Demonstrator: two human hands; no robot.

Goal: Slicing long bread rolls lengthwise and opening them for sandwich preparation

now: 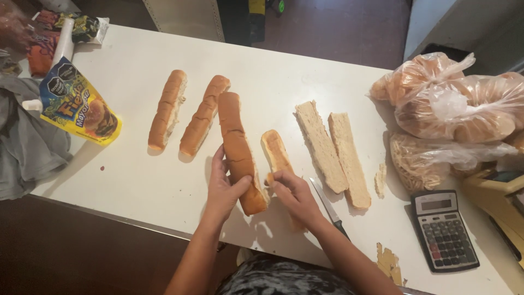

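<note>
Left hand clasping long golden-brown bread roll on white table; right hand pinching its split-off half. Risk: crumbling under pressure, black-handled knife just beside wrist.

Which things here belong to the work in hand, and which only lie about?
In use: left hand gripping long bread roll; right hand on split roll half; knife; cut halves.
Lying about: calculator; bagged buns; yellow sauce pouch; grey cloth.
</note>
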